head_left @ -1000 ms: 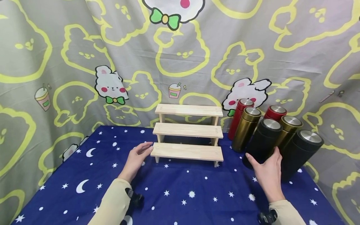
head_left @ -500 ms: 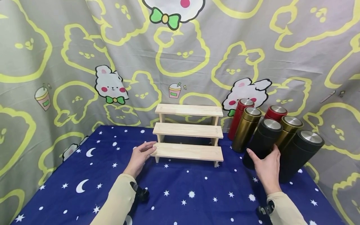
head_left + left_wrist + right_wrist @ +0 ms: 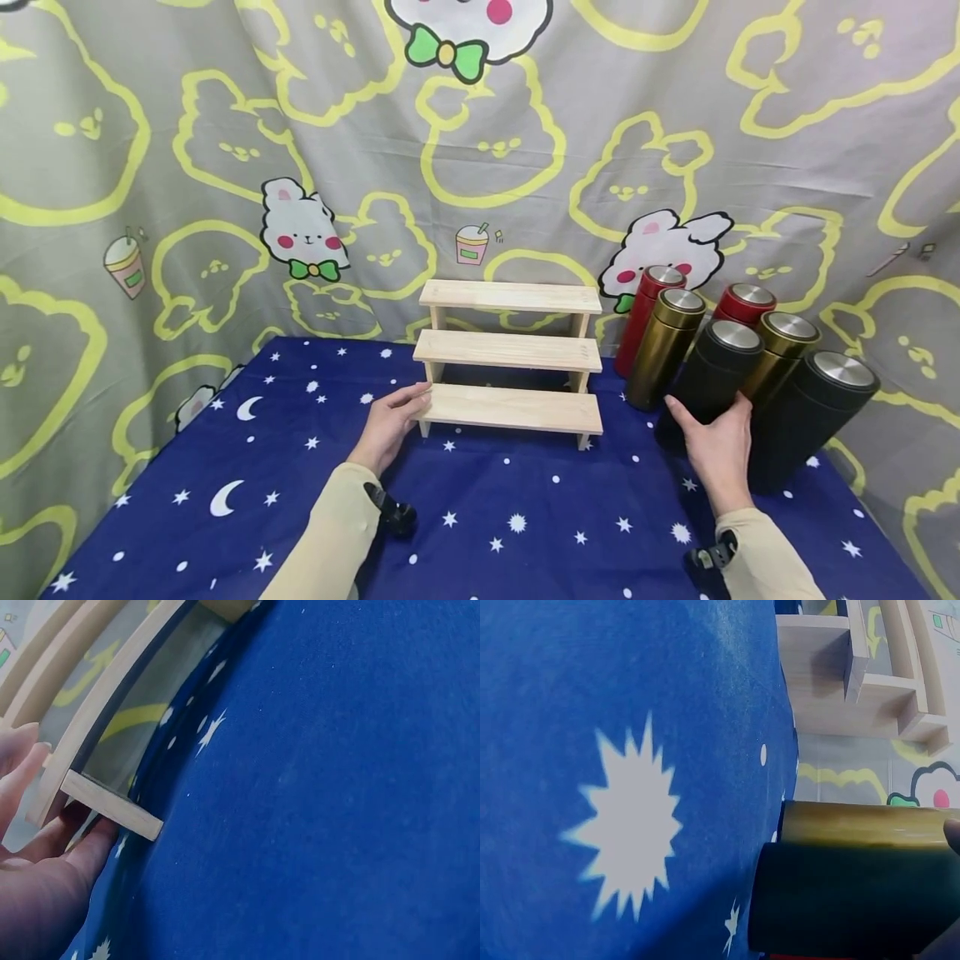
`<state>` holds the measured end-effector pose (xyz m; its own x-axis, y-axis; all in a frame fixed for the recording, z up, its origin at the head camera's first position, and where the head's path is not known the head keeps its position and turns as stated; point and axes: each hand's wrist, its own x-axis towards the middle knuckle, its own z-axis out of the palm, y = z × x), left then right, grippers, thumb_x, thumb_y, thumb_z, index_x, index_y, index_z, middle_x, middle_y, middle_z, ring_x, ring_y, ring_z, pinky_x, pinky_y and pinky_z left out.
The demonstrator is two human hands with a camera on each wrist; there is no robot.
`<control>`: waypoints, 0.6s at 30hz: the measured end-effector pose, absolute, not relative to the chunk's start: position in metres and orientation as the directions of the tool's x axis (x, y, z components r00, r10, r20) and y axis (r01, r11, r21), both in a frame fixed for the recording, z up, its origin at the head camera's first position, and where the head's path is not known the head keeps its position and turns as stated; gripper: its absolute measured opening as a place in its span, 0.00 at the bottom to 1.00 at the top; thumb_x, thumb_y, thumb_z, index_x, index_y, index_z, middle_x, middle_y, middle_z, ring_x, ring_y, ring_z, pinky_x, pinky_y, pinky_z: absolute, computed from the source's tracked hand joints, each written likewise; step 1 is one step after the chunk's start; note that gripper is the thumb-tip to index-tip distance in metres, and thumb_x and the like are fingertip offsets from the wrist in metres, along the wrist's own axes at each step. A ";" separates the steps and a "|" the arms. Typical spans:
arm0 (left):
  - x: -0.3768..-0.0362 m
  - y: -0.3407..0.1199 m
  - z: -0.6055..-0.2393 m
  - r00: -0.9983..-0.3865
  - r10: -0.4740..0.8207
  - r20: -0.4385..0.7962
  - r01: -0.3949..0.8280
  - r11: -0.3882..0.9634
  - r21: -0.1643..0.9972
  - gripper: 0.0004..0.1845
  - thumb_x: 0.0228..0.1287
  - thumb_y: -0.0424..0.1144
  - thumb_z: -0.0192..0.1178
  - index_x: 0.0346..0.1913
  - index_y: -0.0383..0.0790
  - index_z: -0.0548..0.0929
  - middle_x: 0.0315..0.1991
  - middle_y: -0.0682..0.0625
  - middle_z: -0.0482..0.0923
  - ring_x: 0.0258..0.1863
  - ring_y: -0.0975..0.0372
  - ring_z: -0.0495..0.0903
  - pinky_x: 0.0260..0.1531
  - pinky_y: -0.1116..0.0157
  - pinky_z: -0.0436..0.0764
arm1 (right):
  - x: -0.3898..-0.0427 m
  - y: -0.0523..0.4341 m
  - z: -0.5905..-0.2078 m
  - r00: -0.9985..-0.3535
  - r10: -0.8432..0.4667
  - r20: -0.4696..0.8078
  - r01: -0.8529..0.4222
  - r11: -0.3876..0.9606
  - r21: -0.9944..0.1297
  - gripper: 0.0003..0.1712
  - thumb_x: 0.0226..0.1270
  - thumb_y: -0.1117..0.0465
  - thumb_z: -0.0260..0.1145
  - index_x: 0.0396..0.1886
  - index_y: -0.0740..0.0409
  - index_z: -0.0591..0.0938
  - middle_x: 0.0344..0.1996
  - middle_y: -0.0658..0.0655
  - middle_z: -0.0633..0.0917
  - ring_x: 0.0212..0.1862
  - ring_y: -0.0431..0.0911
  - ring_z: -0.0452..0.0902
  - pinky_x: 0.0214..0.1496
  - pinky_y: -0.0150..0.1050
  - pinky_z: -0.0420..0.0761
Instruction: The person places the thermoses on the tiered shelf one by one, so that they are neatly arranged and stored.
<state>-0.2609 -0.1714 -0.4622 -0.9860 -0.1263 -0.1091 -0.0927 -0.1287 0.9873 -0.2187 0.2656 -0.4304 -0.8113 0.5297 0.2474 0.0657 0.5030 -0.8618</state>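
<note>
My left hand (image 3: 392,423) holds the left end of the lowest step of a three-tier wooden stand (image 3: 513,407). In the left wrist view, fingers (image 3: 94,851) reach beneath the step's end while others lie above it. On the right, my right hand (image 3: 716,450) grips a black thermos flask (image 3: 716,358), its thumb on the left side and its fingers round the right. That flask stands upright with a silver-topped lid. In the right wrist view its dark body (image 3: 840,900) lies alongside a gold flask (image 3: 855,823), and only bits of the hand show at the edge.
Close around the held flask stand two red flasks (image 3: 636,333) (image 3: 742,302), gold flasks (image 3: 663,350) (image 3: 776,354) and a larger black flask (image 3: 806,425). A dark blue star-patterned cloth (image 3: 517,550) covers the table. A patterned curtain (image 3: 360,150) hangs behind the stand.
My left hand has moved right onto the stand's lowest step. My right hand has stayed at the black flask, shifting only slightly. The whole head view has tilted a little.
</note>
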 end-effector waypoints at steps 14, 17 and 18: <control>-0.258 -0.169 -0.468 -0.976 -0.141 -0.164 -0.150 -0.103 0.983 0.18 0.61 0.31 0.67 0.55 0.31 0.83 0.64 0.39 0.72 0.60 0.52 0.73 0.62 0.53 0.69 | -0.216 0.271 -0.431 -0.817 0.526 0.236 0.093 0.524 -0.847 0.48 0.61 0.48 0.72 0.70 0.69 0.59 0.58 0.76 0.71 0.59 0.69 0.65 0.61 0.60 0.62; -0.259 -0.169 -0.469 -0.975 -0.141 -0.173 -0.158 -0.110 0.981 0.17 0.61 0.30 0.67 0.53 0.31 0.84 0.63 0.39 0.73 0.60 0.52 0.73 0.62 0.53 0.69 | -0.215 0.271 -0.431 -0.810 0.532 0.247 0.087 0.525 -0.847 0.47 0.59 0.48 0.74 0.69 0.67 0.62 0.57 0.75 0.73 0.58 0.68 0.66 0.60 0.59 0.63; -0.259 -0.169 -0.469 -0.976 -0.138 -0.171 -0.156 -0.112 0.981 0.17 0.61 0.30 0.67 0.53 0.31 0.84 0.63 0.38 0.73 0.60 0.52 0.73 0.62 0.53 0.69 | -0.214 0.271 -0.431 -0.809 0.532 0.250 0.084 0.526 -0.847 0.47 0.59 0.48 0.74 0.69 0.66 0.62 0.57 0.75 0.73 0.58 0.67 0.66 0.60 0.59 0.64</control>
